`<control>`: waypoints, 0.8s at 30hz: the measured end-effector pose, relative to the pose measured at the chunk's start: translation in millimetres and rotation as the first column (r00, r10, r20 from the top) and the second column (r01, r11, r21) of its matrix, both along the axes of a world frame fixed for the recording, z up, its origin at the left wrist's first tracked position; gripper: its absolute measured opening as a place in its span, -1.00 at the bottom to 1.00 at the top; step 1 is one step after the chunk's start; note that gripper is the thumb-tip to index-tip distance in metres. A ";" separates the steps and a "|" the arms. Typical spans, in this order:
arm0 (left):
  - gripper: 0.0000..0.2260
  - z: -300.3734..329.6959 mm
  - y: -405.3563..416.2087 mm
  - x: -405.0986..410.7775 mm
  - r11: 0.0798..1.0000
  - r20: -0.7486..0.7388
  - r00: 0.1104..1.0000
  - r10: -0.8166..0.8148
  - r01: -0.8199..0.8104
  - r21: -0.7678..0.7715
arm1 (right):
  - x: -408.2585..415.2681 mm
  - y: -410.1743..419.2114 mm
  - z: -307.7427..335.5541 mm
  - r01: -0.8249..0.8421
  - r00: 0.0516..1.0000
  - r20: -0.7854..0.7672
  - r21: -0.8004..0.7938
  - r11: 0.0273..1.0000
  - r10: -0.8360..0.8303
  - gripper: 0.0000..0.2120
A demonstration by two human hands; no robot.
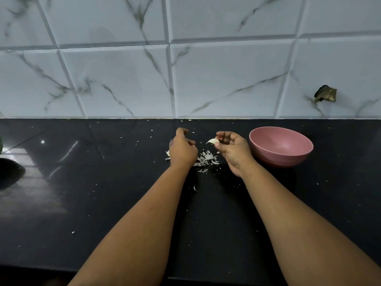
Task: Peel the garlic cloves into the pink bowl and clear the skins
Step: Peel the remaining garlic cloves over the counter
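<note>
White garlic clove (pixel 213 141) — pinched in right-hand grip (pixel 232 149) — beside pink bowl (pixel 281 146).

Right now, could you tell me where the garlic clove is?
The clove is pinched in the right hand, above the skins, left of the pink bowl.

Two hands are in view — a left hand (pixel 182 148) and a right hand (pixel 233 151). One garlic clove (pixel 213 141) shows, and one pink bowl (pixel 281 146). One main heap of skins (pixel 206 157) lies on the one black counter (pixel 103 203) — its loose flecks are too many and too small to count.
</note>
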State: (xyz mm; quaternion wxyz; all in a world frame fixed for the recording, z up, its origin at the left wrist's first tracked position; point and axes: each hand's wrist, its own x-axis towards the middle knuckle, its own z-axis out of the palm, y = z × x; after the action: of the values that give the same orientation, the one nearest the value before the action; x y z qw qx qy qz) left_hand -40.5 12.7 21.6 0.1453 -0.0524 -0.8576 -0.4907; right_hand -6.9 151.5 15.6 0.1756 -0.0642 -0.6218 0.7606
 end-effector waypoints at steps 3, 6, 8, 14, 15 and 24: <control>-0.62 1.6 0.1 1.0 1.000 -0.032 0.999 0.011 -0.011 -0.013 | -0.3 -0.2 -0.6 -0.013 1.000 0.001 0.023 1.000 0.013 -0.67; -0.78 2.9 5.5 3.9 0.996 -0.137 0.987 -0.086 0.090 0.019 | -0.1 -1.1 -0.8 -0.036 0.999 -0.010 0.013 0.999 0.036 -0.68; -0.87 2.8 10.2 7.8 0.982 -0.158 0.970 -0.182 0.188 0.021 | 0.7 -2.1 -0.5 -0.050 0.999 -0.021 -0.014 0.999 0.050 -0.69; -0.93 -0.4 8.7 5.3 0.968 -0.121 0.965 -0.234 0.242 0.063 | 1.6 -3.6 -1.7 -0.041 0.999 -0.004 -0.064 0.997 0.041 -0.58; -0.93 0.1 8.5 5.2 0.968 -0.122 0.966 -0.230 0.239 0.071 | 1.8 -3.9 -1.2 -0.033 0.999 0.002 -0.058 0.998 0.033 -0.63; -0.94 -3.2 13.0 4.4 0.981 -0.130 0.973 -0.192 0.187 -0.053 | 6.0 -0.1 -0.8 -0.040 0.999 0.021 0.123 0.992 0.038 -0.89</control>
State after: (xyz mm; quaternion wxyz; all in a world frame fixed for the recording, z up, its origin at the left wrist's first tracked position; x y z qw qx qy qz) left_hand -36.1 25.7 18.4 0.1542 -0.1699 -0.8467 -0.4801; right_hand -0.9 151.4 14.7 0.1584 -0.0483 -0.6703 0.7234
